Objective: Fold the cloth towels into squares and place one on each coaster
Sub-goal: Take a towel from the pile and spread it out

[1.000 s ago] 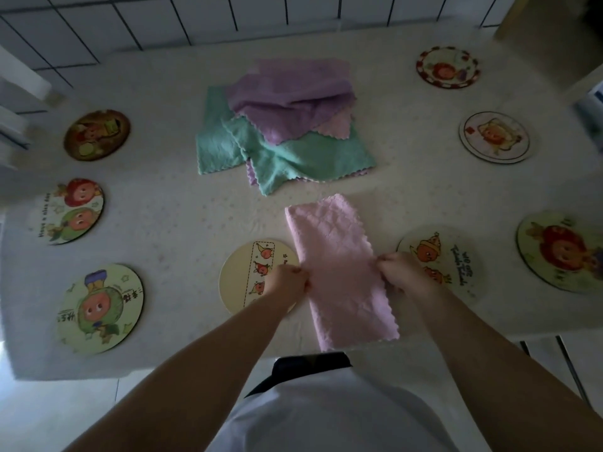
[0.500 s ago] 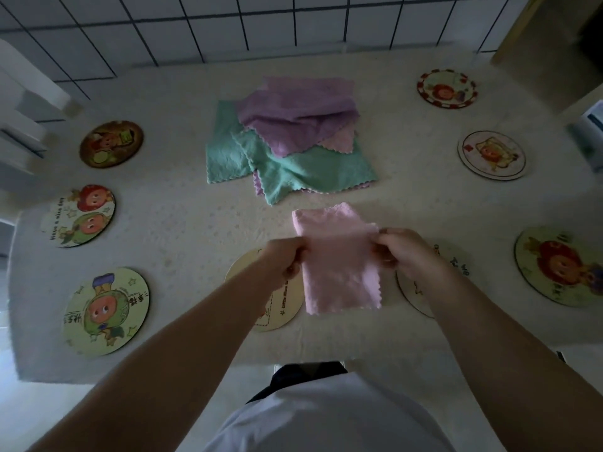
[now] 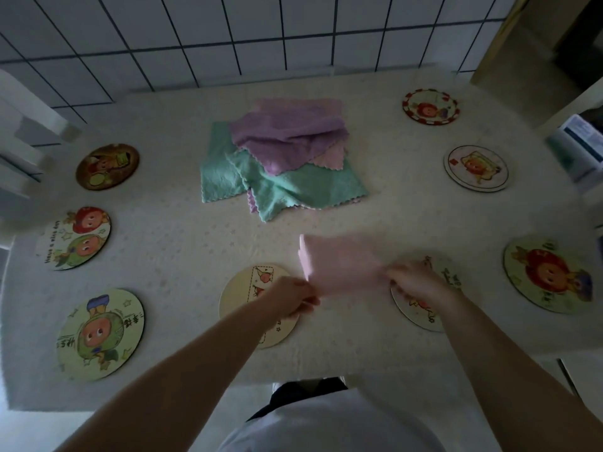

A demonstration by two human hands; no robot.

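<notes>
A pink towel (image 3: 339, 262), folded to a small blurred square, lies on the table near the front middle. My left hand (image 3: 290, 300) pinches its near left corner, over a cream coaster (image 3: 241, 305). My right hand (image 3: 414, 283) holds its right edge, above another coaster (image 3: 421, 313) that it partly hides. A loose pile of towels sits behind: purple (image 3: 287, 132) on top, teal (image 3: 293, 187) beneath, a pink corner (image 3: 331, 158) showing. Both hands are motion-blurred.
Round picture coasters ring the table: three on the left (image 3: 107, 166) (image 3: 76, 238) (image 3: 101, 334) and three on the right (image 3: 430, 107) (image 3: 476, 168) (image 3: 548, 274). A tiled wall (image 3: 261, 34) stands behind. The table's front edge (image 3: 293, 375) is close to my body.
The long pink strip was lifted at its near end and folded over away from me, into a short square. Both hands moved with it, then drew back toward its near side.
</notes>
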